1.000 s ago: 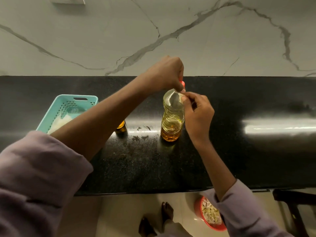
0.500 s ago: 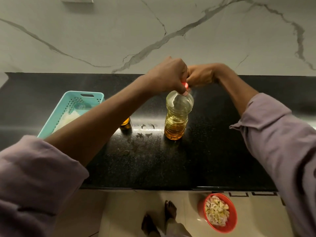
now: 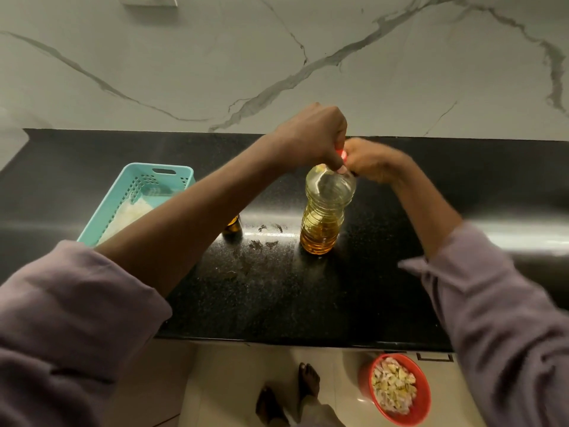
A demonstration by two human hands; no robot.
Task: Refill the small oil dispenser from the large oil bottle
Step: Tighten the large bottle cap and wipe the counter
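The large oil bottle (image 3: 326,211), clear plastic and about half full of yellow oil, stands upright on the black counter (image 3: 277,297). Its red cap (image 3: 341,154) shows only as a sliver between my hands. My left hand (image 3: 311,137) is closed over the cap and neck from above. My right hand (image 3: 369,160) is blurred and presses against the cap from the right, fingers curled. The small oil dispenser (image 3: 233,224), dark amber, stands left of the bottle, mostly hidden behind my left forearm.
A turquoise perforated basket (image 3: 144,186) with white contents sits at the counter's left. A marble wall rises behind the counter. On the floor below the counter edge are a red bowl (image 3: 397,388) of pale pieces and my feet.
My right hand swung from the bottle's near right side around to the far side of the cap and now sits lower against it. The bottle and my left hand stayed in place.
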